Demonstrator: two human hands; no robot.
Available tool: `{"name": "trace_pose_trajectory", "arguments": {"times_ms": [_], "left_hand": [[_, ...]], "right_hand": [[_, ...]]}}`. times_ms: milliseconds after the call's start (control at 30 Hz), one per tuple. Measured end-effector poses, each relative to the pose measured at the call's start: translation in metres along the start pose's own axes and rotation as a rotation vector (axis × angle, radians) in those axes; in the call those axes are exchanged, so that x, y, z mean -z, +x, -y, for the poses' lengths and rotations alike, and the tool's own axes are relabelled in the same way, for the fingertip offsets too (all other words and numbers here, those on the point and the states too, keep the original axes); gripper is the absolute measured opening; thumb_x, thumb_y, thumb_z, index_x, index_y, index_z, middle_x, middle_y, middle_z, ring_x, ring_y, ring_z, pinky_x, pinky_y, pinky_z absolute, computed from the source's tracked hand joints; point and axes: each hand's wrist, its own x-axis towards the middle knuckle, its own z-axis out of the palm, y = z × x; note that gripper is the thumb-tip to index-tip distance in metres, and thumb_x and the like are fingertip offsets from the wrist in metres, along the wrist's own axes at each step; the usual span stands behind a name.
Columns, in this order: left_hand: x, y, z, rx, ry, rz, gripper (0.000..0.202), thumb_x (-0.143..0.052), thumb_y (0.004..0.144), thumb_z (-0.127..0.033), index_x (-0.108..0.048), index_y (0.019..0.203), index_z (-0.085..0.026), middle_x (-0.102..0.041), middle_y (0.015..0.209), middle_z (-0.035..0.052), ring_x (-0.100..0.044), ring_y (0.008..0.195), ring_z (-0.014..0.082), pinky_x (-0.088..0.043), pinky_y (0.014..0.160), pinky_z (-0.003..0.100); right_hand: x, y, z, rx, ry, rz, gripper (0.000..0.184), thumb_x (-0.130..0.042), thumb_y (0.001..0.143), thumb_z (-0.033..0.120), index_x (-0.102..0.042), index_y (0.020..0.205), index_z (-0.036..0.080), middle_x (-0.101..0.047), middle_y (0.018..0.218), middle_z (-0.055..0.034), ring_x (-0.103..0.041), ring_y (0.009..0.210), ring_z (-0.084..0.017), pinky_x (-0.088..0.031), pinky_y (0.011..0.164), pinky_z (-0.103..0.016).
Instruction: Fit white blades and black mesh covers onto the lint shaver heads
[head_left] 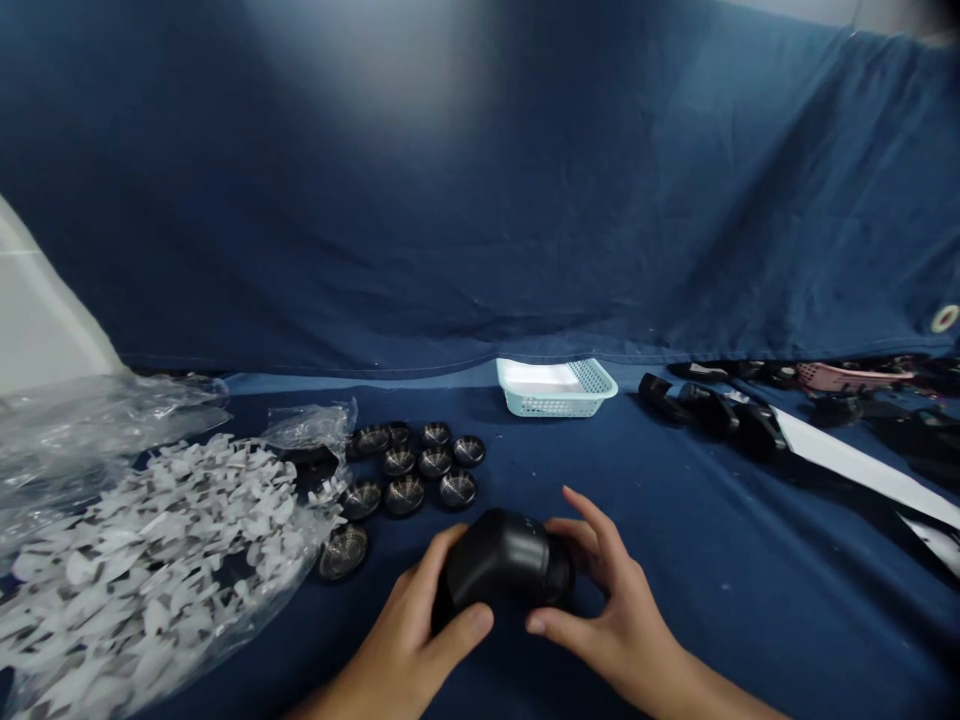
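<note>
Both hands hold one black rounded housing point(501, 558), a short cylinder-like plastic body, just above the blue cloth near the front edge. My left hand point(417, 640) wraps its left side, thumb across the front. My right hand point(609, 610) grips its right end with thumb and fingers curled round it. Just beyond the hands lie several round black mesh discs point(406, 478) in a loose group.
A heap of small white paper shapes point(142, 560) on clear plastic bags point(90, 420) fills the left. A pale green basket point(556, 388) stands at the back centre. More black housings point(709, 408) and a white strip point(855, 462) lie to the right. A blue cloth backdrop rises behind.
</note>
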Motion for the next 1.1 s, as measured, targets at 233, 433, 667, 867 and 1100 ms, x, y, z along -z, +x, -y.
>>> {"name": "trace_pose_trajectory", "arguments": {"times_ms": [233,433,667,867,1100], "left_hand": [[-0.007,-0.006,-0.006,0.064,-0.106,0.091,0.064,-0.053,0.084,-0.062,-0.040,0.136,-0.026,-0.058,0.122,0.0087,-0.051,0.114,0.0274,-0.036,0.102,0.041],[-0.023,-0.014,-0.013,0.319,-0.510,0.249,0.058,-0.036,0.087,-0.071,-0.054,0.102,-0.018,-0.051,0.064,-0.0017,-0.043,0.052,0.0100,-0.037,0.051,0.022],[-0.027,-0.015,-0.020,0.590,-0.832,0.405,0.076,-0.029,0.077,-0.085,-0.058,0.077,-0.014,-0.044,0.056,-0.0018,-0.035,0.045,0.0084,-0.023,0.041,0.020],[-0.031,-0.011,-0.015,0.672,-0.910,0.349,0.077,-0.036,0.075,-0.085,-0.060,0.078,-0.012,-0.052,0.068,0.0017,-0.039,0.046,0.0059,-0.024,0.044,0.019],[-0.032,-0.009,-0.009,0.660,-0.808,0.320,0.081,-0.028,0.075,-0.087,-0.061,0.077,-0.013,-0.047,0.050,-0.0005,-0.035,0.043,0.0089,-0.021,0.043,0.021]], "right_hand": [[-0.004,-0.001,-0.003,0.263,-0.068,-0.137,0.064,-0.082,0.067,0.048,-0.047,0.115,0.026,-0.057,0.117,-0.0095,-0.061,0.107,-0.026,-0.055,0.088,-0.038],[0.006,-0.001,0.006,0.590,-0.291,-0.137,0.057,-0.071,0.082,0.042,-0.049,0.131,0.023,-0.043,0.126,-0.0115,-0.051,0.114,-0.025,-0.051,0.093,-0.036],[0.013,0.000,0.006,0.536,-0.320,0.021,0.055,-0.069,0.084,0.039,-0.050,0.135,0.030,-0.040,0.126,-0.0088,-0.047,0.115,-0.026,-0.049,0.093,-0.040],[0.018,0.003,0.007,0.541,-0.371,0.050,0.058,-0.072,0.081,0.041,-0.049,0.134,0.029,-0.041,0.124,-0.0090,-0.048,0.112,-0.026,-0.050,0.092,-0.040],[0.013,-0.005,0.006,0.431,-0.345,0.078,0.067,-0.065,0.086,0.045,-0.037,0.143,0.024,-0.037,0.134,-0.0117,-0.043,0.124,-0.028,-0.045,0.104,-0.040]]}}
